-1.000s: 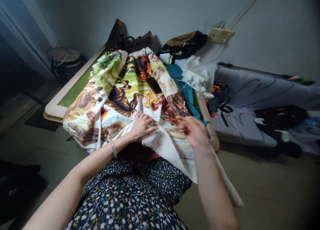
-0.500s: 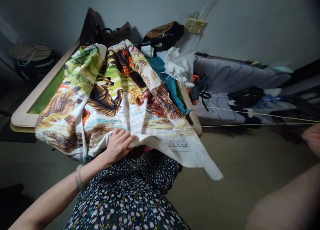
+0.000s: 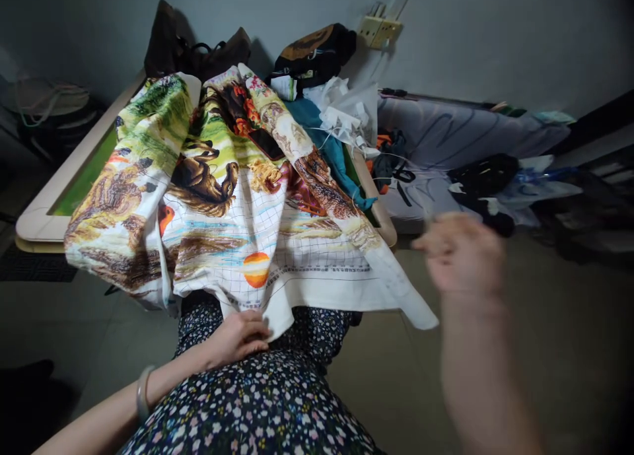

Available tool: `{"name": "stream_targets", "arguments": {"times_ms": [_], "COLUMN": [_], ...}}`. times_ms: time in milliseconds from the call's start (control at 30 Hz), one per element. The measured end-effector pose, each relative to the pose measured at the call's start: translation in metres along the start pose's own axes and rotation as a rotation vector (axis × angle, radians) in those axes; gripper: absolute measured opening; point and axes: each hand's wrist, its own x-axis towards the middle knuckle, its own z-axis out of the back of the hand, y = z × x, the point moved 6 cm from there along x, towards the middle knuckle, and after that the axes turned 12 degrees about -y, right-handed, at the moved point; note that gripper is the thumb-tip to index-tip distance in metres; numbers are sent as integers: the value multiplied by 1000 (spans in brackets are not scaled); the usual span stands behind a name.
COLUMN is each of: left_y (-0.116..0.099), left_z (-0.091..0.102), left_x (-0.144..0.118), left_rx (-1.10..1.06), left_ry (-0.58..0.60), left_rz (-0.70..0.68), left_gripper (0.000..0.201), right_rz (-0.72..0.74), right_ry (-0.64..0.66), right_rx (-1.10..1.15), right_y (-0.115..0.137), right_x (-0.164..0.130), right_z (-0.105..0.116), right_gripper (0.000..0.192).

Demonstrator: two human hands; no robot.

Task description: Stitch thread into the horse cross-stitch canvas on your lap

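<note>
A large embroidery cloth [image 3: 317, 244] with a printed grid drapes over the table's near side and onto my lap. Its picture includes a brown horse [image 3: 212, 184] and an orange sun [image 3: 256, 270]. At its lower edge, my left hand [image 3: 245, 333] is closed on the white border, thumb toward me. My right hand [image 3: 460, 253] is raised off the cloth to the right, blurred, its fingers curled together. What lies between those fingers cannot be made out. A dark phone [image 3: 266, 143] rests on the cloth.
Beneath the cloth is a table with a pale rim [image 3: 42, 220]. Behind stand a dark brown bag [image 3: 198, 62] and a black pouch [image 3: 314, 55]. White scraps [image 3: 347, 118] lie on teal fabric [image 3: 341, 171]. Further right, a fabric-covered seat [image 3: 430, 131] holds clothes and bags.
My right hand has come inward from the far right edge; the two taut threads that stretched to it no longer show. My left hand has drawn the cloth's edge down toward my lap, uncovering the sun.
</note>
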Motion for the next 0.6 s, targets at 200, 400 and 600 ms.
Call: {"name": "stream_targets", "arguments": {"times_ms": [200,400,600], "left_y": [5,41,88], "left_z": [49,120,128], "left_x": [-37,-76,-77], "left_rx": [248,933,1113], "left_ry": [-625,-916,-883], "left_rz": [-13,204,191], "left_gripper": [20,55,50], "right_rz": [70,441,464], "right_ry": [11,-85,-131], "right_rx": [-350,-667,-772], "right_y": [-82,-108,-109], "right_x": [-116,-152,-110], "right_z": [-65,-36,-38], "right_gripper": [22,29,31]}}
